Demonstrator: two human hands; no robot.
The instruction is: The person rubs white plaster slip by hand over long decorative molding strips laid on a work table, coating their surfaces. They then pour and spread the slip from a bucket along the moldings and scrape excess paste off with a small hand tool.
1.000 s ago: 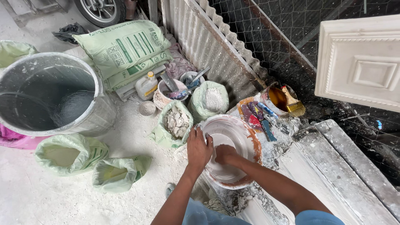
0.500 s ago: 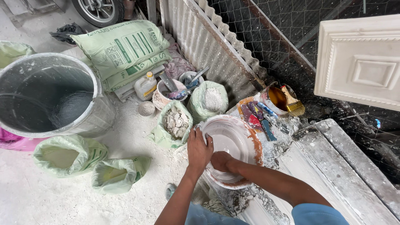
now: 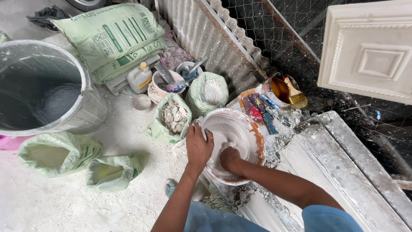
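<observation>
Here the right hand (image 3: 229,159) sinks into the basin (image 3: 257,141) of white paste.

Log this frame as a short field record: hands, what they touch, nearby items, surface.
left hand: grips the near-left rim of the round white plaster-smeared basin
right hand: sunk into the white wet mix inside the basin, fingers hidden
beside basin, left: open pale green sack of white lumps; open pale green sack of white powder
beside basin, right: small pot with yellow-brown liquid and brush
far left: large grey drum
top left: stacked pale green printed bags
surface: white-dusted floor
</observation>
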